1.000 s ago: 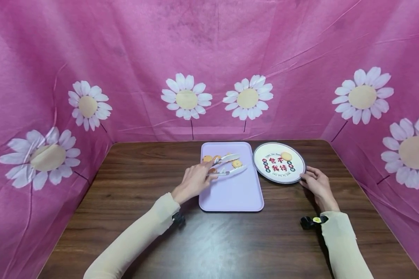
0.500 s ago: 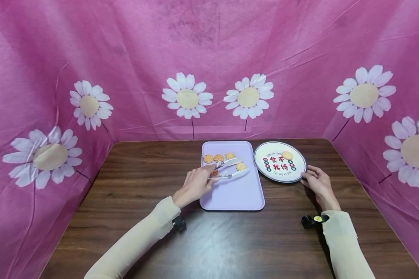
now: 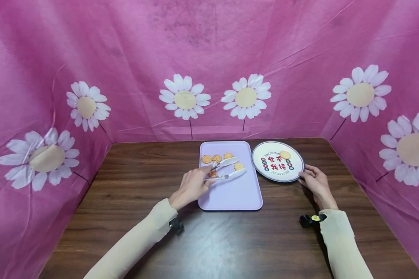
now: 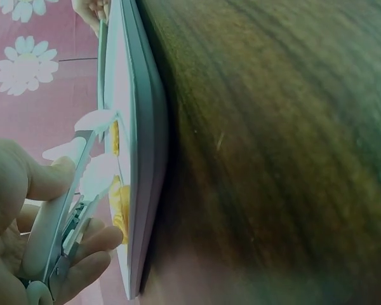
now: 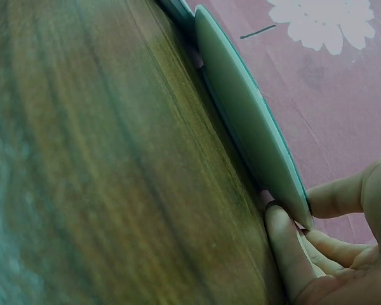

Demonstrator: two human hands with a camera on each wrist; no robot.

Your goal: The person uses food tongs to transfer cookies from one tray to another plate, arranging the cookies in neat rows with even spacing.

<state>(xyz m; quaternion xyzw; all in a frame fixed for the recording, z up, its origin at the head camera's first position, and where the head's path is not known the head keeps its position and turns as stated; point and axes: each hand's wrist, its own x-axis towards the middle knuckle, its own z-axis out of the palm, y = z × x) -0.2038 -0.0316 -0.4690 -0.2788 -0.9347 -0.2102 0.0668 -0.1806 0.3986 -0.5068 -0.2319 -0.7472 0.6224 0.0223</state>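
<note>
My left hand (image 3: 193,185) grips a pair of tongs (image 4: 76,162) with pale, broad tips, its thumb along one arm and fingers under the other. The tongs' spread tips lie over the lilac tray (image 3: 230,197), on either side of a flower-shaped cookie (image 3: 239,166). Several more cookies lie on the tray, among them a swirled cookie (image 3: 216,158) and a round speckled cookie (image 3: 206,159); another is partly hidden behind the tongs. My right hand (image 3: 317,185) pinches the near right rim of a white plate (image 3: 276,176), thumb on top and fingers below. A plain round cookie (image 3: 284,155) lies on that plate.
The tray and plate stand side by side near the far edge of a dark wooden table (image 3: 136,166). Around the table hangs a pink cloth (image 3: 209,46) printed with large daisies. Each wrist wears a small black camera, such as the right-hand camera (image 3: 305,221).
The tongs shift slightly nearer to me between the first and second frames, uncovering the cookies at the back of the tray. Since then they hardly move. The right hand stays at the plate's rim.
</note>
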